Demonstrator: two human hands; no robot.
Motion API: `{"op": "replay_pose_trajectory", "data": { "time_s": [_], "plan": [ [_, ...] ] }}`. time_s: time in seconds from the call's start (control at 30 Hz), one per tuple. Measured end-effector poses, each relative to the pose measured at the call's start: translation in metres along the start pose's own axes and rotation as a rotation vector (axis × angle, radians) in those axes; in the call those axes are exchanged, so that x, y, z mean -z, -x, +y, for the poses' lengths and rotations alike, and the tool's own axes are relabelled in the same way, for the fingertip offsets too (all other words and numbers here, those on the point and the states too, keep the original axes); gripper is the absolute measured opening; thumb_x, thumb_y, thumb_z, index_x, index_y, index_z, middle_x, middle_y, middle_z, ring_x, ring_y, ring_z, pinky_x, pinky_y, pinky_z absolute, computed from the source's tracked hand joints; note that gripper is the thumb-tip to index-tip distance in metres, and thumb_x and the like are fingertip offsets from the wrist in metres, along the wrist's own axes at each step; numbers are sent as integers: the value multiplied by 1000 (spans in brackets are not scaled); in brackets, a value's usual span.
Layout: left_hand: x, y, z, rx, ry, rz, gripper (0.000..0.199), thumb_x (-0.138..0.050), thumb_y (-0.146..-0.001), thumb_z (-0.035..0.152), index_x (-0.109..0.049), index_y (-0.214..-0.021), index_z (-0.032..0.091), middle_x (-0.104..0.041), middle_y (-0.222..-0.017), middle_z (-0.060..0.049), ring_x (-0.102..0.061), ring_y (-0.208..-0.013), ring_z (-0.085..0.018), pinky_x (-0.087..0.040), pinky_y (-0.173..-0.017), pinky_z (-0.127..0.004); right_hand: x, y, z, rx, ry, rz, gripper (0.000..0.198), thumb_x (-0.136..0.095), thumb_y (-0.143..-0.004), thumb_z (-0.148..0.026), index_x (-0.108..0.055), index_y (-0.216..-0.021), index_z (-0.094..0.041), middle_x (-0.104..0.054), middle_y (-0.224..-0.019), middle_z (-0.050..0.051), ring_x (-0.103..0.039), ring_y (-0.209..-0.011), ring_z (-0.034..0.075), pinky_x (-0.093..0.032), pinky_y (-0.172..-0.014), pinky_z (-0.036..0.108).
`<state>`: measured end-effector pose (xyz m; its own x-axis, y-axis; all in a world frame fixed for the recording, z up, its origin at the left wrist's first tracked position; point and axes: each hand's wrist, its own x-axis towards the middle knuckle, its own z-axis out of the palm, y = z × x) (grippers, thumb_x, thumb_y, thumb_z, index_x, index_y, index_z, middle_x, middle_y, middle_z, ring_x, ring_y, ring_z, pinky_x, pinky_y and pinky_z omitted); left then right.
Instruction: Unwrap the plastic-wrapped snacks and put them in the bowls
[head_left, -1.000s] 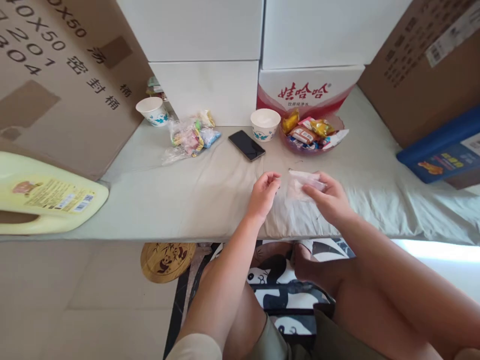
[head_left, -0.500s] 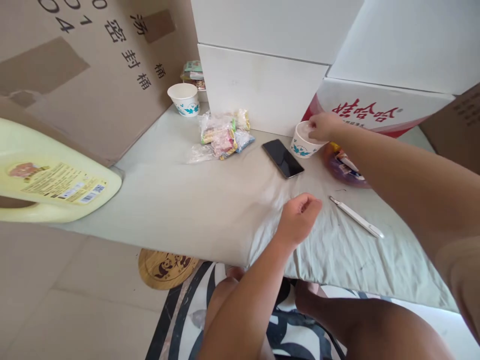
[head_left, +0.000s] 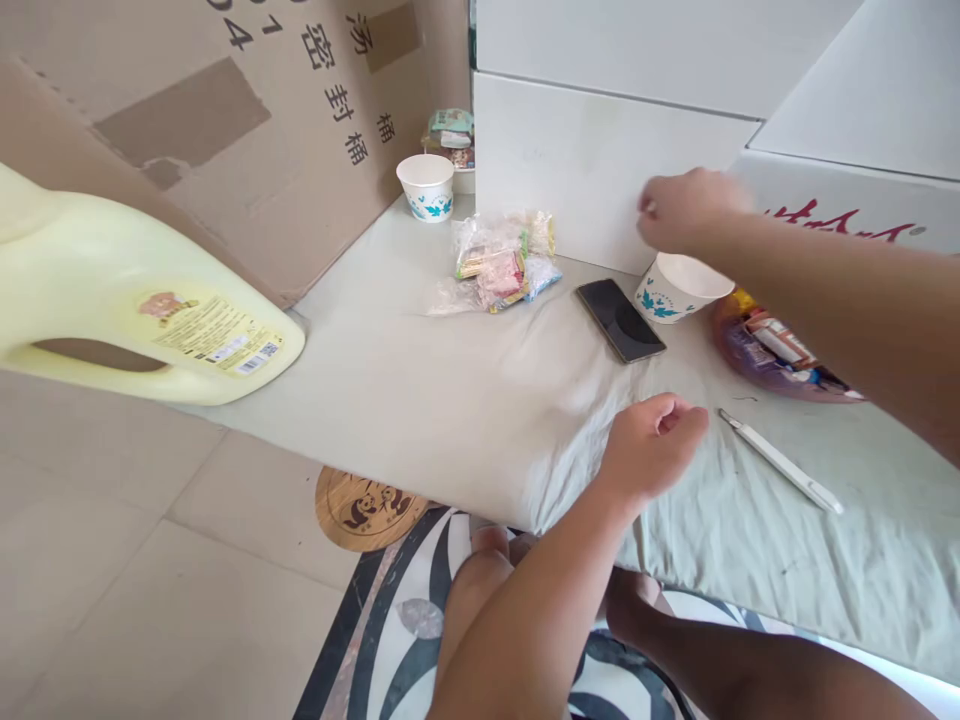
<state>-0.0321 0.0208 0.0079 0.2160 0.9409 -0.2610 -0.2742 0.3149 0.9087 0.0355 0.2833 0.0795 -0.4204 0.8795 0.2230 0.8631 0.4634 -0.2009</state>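
My right hand is raised above a white paper cup with blue leaf prints, slightly blurred, its fingers curled together. Whatever those fingers may hold is hidden. In a loose fist, my left hand rests on the pale green cloth, and nothing shows in it. A black phone lies just left of the cup. To the right of my left hand is a slim white pen-like cutter. Partly behind my right forearm sits a purple, see-through bowl of wrapped snacks.
Several crumpled clear and coloured wrappers lie at the back middle. Behind them stands another paper cup. A large pale yellow jug is at the left, before a cardboard box. White boxes line the back.
My right hand has come up out of the paper cup and now hangs above it, towards its left. The left fist stays on the cloth. The whole view has shifted.
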Motion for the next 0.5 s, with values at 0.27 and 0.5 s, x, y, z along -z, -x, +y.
{"op": "replay_pose_trajectory", "data": {
  "time_s": [0.27, 0.5],
  "plan": [
    [-4, 4, -4, 41, -294, -52, 27, -53, -87, 41, -49, -68, 22, -51, -66, 2, -49, -69, -14, -36, -64, -27, -57, 36, -135, 79, 81, -512, 74, -61, -82, -23, -42, -152, -33, -62, -138, 10, -62, -117, 33, -51, -88, 40],
    [-2, 1, -8, 19, -422, -61, 23, -54, -85, 43, -56, -74, 23, -59, -71, 0, -56, -73, -19, -41, -65, -28, -67, 49, -130, 35, -115, -351, 58, -55, -84, -22, -56, -142, -28, -70, -121, 9, -66, -103, 28, -51, -87, 37]
  ]
}}
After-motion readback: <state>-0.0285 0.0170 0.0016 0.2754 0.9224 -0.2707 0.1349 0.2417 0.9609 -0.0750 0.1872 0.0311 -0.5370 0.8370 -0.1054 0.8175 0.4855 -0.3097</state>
